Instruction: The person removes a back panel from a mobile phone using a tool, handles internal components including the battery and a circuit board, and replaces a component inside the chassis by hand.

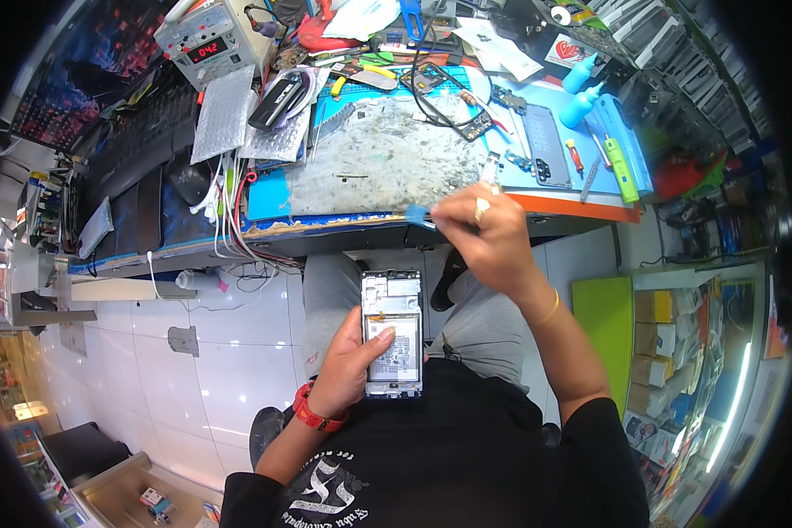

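Note:
My left hand (348, 365) is wrapped round an opened smartphone (393, 289) held upright over my lap. Its back cover is off, and the thumb lies across the white-labelled battery (399, 361). Up by the bench's front edge, my right hand (495, 236) closes thumb and fingers in a pinch. A small, translucent blue strip (416, 214) sticks out of that pinch to the left; it looks like thin film or plastic, and its exact kind cannot be made out.
A stained grey mat (387, 145) covers the bench's middle. To its right lie a phone housing (547, 145), a green tool (621, 172) and blue bottles (581, 107). A bench power supply (211, 53) stands back left, with cables (231, 207) hanging over the front edge.

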Demonstrator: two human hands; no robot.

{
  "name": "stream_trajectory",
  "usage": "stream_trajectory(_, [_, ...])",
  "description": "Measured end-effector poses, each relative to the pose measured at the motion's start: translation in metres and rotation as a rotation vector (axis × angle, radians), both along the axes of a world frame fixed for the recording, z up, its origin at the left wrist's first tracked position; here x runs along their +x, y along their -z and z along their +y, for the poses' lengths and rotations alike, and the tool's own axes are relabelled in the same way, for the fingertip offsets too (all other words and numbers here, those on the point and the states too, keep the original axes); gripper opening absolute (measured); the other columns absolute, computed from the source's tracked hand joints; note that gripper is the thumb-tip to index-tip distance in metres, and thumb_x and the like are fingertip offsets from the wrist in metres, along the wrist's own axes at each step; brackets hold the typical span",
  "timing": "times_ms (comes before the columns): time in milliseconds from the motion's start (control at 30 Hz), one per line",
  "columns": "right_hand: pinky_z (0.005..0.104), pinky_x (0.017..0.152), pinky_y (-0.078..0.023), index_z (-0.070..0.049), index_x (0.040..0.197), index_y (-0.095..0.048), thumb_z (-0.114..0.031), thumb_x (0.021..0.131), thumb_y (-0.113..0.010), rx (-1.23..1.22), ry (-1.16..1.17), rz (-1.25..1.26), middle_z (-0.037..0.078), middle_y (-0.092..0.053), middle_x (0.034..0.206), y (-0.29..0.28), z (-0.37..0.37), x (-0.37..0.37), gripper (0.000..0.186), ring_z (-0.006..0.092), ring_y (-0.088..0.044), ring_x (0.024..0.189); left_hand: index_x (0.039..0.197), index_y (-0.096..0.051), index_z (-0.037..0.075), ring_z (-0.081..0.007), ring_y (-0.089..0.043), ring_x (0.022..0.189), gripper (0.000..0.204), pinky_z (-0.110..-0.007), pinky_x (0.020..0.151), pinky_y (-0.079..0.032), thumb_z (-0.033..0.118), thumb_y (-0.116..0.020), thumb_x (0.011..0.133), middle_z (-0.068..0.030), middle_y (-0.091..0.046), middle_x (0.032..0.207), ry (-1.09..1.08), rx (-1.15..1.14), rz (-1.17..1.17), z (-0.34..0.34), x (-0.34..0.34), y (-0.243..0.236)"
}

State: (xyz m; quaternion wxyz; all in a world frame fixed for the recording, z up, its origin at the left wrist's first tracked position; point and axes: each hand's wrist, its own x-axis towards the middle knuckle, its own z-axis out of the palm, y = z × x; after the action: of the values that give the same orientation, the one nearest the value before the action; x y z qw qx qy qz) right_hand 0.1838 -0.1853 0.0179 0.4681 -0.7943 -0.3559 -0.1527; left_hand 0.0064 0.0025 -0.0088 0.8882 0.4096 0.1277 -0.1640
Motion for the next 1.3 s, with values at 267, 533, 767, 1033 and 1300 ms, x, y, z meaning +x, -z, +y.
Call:
stream_trajectory(267, [0.0394, 0.077, -0.049, -0.006, 0.081, -0.075, 0.0, 0.075, -0.071, -0.425, 0.056, -0.177, 0.005, -0.071, 0.083, 0.006, 0.007, 0.042, 0.01, 0.0267, -0.063, 0.083, 0.136, -0.04, -0.003, -0.0333, -0.074, 0.097, 0.041, -0.044, 0.083, -0.064, 0.011, -0.056, 0.101, -0.0193, -0.065, 0.117, -0.037, 0.027, 0.0, 0.005, -0.003, -0.003])
stream_trajectory(533, [0.0413, 0.083, -0.05, -0.003, 0.085, -0.074, 0.0, 0.077, -0.069, -0.601, -0.002, -0.213, 0.007, -0.065, 0.087, -0.002, 0.01, 0.051, 0.01, 0.0294, -0.061, 0.093, 0.135, -0.041, -0.002, -0.0322, -0.074, 0.097, 0.038, -0.043, 0.082, -0.064, 0.012, -0.055, 0.102, -0.0192, -0.066, 0.117, -0.049, 0.066, -0.008, 0.011, -0.002, 0.0])
stream_trajectory(767, [0.0483, 0.079, -0.054, -0.003, 0.088, -0.072, -0.016, 0.09, -0.064, -0.425, 0.086, 0.051, 0.02, -0.071, 0.094, -0.02, 0.06, 0.092, 0.015, 0.0388, -0.069, 0.09, 0.137, -0.041, -0.002, -0.031, -0.074, 0.099, 0.04, -0.042, 0.084, -0.063, 0.012, -0.055, 0.102, -0.0185, -0.066, 0.117, -0.064, 0.097, -0.049, 0.014, -0.002, 0.005])
stream_trajectory(1033, [0.0495, 0.077, -0.057, 0.002, 0.091, -0.072, -0.01, 0.082, -0.062, -0.754, 0.243, -0.116, 0.024, -0.072, 0.092, -0.003, 0.118, 0.157, 0.018, 0.0405, -0.071, 0.09, 0.139, -0.04, -0.001, -0.0299, -0.073, 0.101, 0.041, -0.042, 0.087, -0.062, 0.009, -0.055, 0.102, -0.0177, -0.065, 0.121, -0.068, 0.101, -0.046, 0.018, -0.007, 0.0])
stream_trajectory(1300, [0.0504, 0.08, -0.057, 0.006, 0.087, -0.071, -0.005, 0.078, -0.059, -0.753, 0.187, 0.003, 0.028, -0.071, 0.095, 0.0, 0.123, 0.163, 0.018, 0.0439, -0.071, 0.09, 0.139, -0.039, -0.002, -0.0316, -0.073, 0.101, 0.04, -0.045, 0.087, -0.063, 0.007, -0.052, 0.102, -0.0184, -0.064, 0.122, -0.08, 0.094, -0.029, 0.021, -0.01, 0.002])
